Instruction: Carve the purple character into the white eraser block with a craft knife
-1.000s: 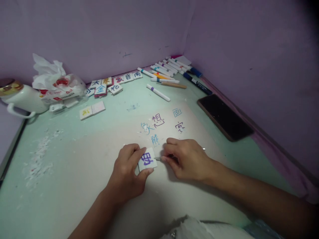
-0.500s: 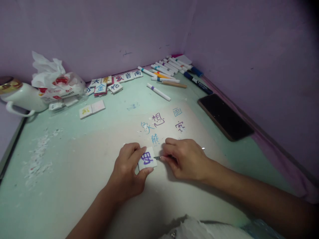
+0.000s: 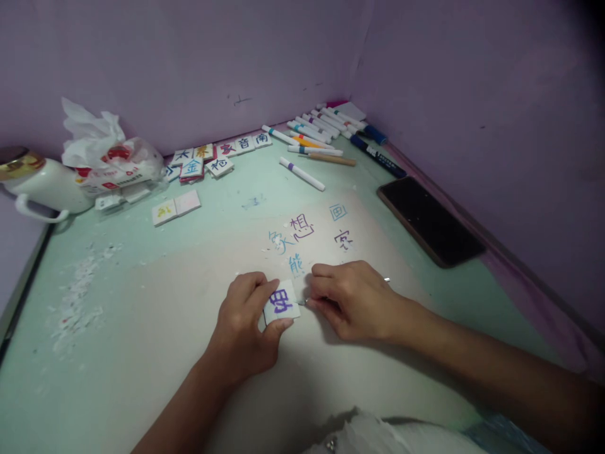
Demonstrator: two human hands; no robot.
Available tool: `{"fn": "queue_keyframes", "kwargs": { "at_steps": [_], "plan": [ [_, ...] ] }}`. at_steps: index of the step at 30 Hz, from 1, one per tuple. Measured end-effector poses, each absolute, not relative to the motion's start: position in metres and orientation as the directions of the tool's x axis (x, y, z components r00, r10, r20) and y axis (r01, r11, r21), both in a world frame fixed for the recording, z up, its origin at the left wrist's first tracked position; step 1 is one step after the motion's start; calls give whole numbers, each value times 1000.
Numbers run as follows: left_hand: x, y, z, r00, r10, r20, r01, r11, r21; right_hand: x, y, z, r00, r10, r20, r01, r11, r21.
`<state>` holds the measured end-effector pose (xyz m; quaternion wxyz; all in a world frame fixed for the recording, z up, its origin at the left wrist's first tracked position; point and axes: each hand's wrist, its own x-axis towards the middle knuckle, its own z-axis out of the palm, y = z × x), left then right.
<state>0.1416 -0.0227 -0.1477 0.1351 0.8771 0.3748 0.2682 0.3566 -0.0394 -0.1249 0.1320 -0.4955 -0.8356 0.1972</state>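
Note:
My left hand (image 3: 243, 328) pinches a small white tile (image 3: 280, 303) with a purple character drawn on it, holding it just above the pale green tabletop (image 3: 142, 328). My right hand (image 3: 352, 299) is closed round a thin metal tool (image 3: 302, 302). Its tip touches the tile's right edge, and its other end pokes out behind the hand. Blue and purple characters (image 3: 302, 233) are written on the tabletop just beyond both hands.
More character tiles (image 3: 208, 161) lie at the back, two loose ones (image 3: 176, 207) nearer. Several marker pens (image 3: 316, 135) fill the far corner. A dark phone (image 3: 430, 221) lies at right. A white mug (image 3: 42, 186) and plastic bag (image 3: 108, 161) sit at left, white crumbs (image 3: 78, 296) below.
Almost nothing: both hands and the tile have shifted very slightly to the right, with the tool's tip still at the tile's edge.

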Motion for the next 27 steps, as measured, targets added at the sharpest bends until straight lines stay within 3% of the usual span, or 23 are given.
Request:
{"fn": "queue_keyframes", "kwargs": {
  "at_steps": [15, 27],
  "plan": [
    [141, -23, -148, 573, 729, 373, 590, -684, 430, 357, -41, -125, -488, 873, 3, 767, 431, -475],
    [141, -22, -149, 580, 725, 372, 573, -688, 445, 356, -35, -119, -344, 932, -113, 754, 202, -625]
  ]
}}
